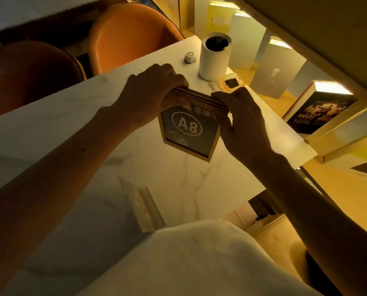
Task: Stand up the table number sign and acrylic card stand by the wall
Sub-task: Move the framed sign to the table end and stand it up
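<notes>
The table number sign (189,133) is a wood-framed dark panel marked "A8". I hold it just above the white marble table (71,116), its face turned toward me. My left hand (152,90) grips its upper left corner. My right hand (240,124) grips its upper right edge. The clear acrylic card stand (142,206) lies flat on the table near my body, below the sign and apart from both hands.
A white cylinder (214,56) with a dark opening stands at the table's far end, a small white object (190,57) left of it and a small dish (231,82) right of it. Upright boxes and books (319,110) line the lit shelf on the right. Orange chairs (131,35) stand beyond the table.
</notes>
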